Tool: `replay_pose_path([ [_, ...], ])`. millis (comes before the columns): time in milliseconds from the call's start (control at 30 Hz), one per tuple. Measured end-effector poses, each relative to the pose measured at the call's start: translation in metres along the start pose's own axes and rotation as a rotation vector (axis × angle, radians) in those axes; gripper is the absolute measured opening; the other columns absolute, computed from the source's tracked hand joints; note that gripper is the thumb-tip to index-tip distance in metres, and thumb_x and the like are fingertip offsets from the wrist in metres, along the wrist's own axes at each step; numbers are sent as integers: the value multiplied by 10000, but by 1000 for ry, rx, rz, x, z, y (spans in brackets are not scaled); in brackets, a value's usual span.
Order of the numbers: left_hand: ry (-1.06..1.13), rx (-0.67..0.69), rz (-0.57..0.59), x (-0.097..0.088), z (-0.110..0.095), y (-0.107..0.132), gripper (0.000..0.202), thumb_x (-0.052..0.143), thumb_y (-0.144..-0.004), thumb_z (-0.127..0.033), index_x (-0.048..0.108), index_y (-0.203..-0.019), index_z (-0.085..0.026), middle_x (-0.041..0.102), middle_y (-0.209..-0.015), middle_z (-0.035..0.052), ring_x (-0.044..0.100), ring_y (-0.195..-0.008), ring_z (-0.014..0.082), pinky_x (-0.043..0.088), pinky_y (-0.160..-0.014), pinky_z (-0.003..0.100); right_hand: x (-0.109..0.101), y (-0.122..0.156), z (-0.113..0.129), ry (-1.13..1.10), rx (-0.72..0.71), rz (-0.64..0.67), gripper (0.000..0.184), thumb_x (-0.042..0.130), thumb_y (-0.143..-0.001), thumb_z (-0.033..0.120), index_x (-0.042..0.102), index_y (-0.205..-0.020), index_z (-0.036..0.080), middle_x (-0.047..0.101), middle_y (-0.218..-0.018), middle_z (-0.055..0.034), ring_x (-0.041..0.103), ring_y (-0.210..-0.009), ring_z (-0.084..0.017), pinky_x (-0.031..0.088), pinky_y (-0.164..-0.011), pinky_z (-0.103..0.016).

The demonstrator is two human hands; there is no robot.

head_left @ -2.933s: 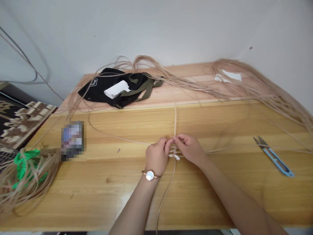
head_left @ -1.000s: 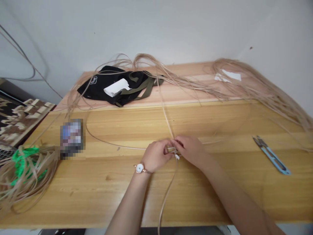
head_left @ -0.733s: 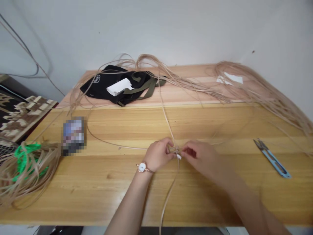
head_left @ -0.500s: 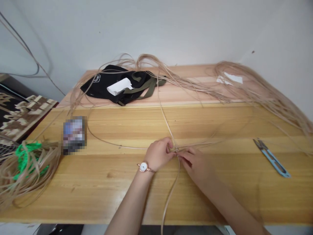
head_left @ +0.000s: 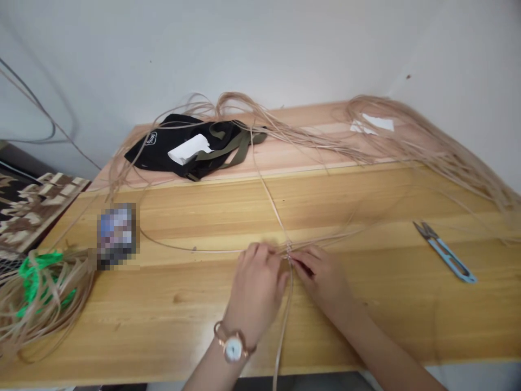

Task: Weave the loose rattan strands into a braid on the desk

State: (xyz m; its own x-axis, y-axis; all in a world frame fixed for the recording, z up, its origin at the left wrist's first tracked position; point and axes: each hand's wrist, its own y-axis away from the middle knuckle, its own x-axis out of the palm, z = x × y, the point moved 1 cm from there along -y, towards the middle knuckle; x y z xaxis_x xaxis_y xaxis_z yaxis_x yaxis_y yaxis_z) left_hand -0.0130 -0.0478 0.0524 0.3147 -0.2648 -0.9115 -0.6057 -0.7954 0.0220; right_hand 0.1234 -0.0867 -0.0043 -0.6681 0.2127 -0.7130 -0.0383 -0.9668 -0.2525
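The strip (head_left: 272,203) runs far-to-near across the desk (head_left: 163,304), crossing side strands at centre. The left hand (head_left: 256,282) and right hand (head_left: 325,277) flank it equally, fingertips pinching that crossing.

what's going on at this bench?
A person is working thin cane strips on a wooden table. The left hand and right hand both pinch the spot where the strips cross. One strip runs off toward the wall, another off the near edge. Blue-handled snips lie apart to the right. A black bag sits at the back and a green-tied bundle at the left.
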Motion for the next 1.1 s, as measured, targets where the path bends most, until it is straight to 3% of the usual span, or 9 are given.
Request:
replay_pose_path([
  [167, -109, -61, 101, 20, -21, 27, 216, 426, -787, -259, 573, -927, -186, 576, -860, 77, 484, -858, 263, 372, -747, 437, 3, 1, 1, 37, 24, -31, 178, 441, -805, 153, 607, -869, 159, 565, -791, -54, 507, -754, -133, 423, -690, -259],
  [333, -141, -54, 78, 29, -17, 28, 280, 383, -787, -152, 547, -1011, -192, 595, -858, 71, 513, -798, 231, 374, -744, 418, -1, 0, 5, 102, -3, -62, 189, 443, -785, 160, 599, -891, 177, 544, -852, -58, 491, -814, -147, 409, -738, -278],
  [467, -116, -35, 49, 25, -12, 26, 322, 385, -773, -110, 541, -1035, -215, 584, -913, 61, 506, -852, 223, 374, -789, 405, -8, -3, 8, 193, 38, -94, 253, 479, -758, 218, 572, -991, 182, 520, -965, -70, 451, -931, -188, 354, -842, -338],
  [633, -58, -53, 68, 18, -4, 28, 348, 402, -754, -105, 552, -1038, -239, 568, -906, 67, 494, -902, 226, 386, -815, 400, -13, -5, 9, 245, 50, 14, 260, 507, -756, 251, 566, -1002, 190, 523, -1005, -65, 423, -965, -204, 319, -859, -349],
  [833, 115, -66, 39, 7, 5, 31, 313, 363, -766, -105, 582, -951, -228, 557, -875, 66, 510, -836, 203, 418, -752, 358, -10, -12, 19, 309, 67, 102, 273, 560, -736, 286, 563, -993, 194, 529, -957, -60, 435, -922, -208, 323, -817, -343],
  [1000, 241, -120, 35, -3, 16, 29, 200, 412, -755, -160, 599, -803, -214, 571, -753, 37, 523, -726, 181, 428, -663, 316, -6, -31, 23, 347, 64, 97, 202, 562, -741, 298, 586, -912, 193, 523, -882, -56, 442, -884, -202, 325, -794, -336],
  [1100, 251, -128, -45, -11, 27, 20, 182, 454, -761, -240, 604, -861, -213, 595, -836, 48, 524, -801, 193, 415, -725, 332, -6, -40, 22, 301, 50, 97, 191, 590, -713, 277, 585, -885, 195, 514, -876, -43, 440, -886, -192, 329, -797, -321],
])
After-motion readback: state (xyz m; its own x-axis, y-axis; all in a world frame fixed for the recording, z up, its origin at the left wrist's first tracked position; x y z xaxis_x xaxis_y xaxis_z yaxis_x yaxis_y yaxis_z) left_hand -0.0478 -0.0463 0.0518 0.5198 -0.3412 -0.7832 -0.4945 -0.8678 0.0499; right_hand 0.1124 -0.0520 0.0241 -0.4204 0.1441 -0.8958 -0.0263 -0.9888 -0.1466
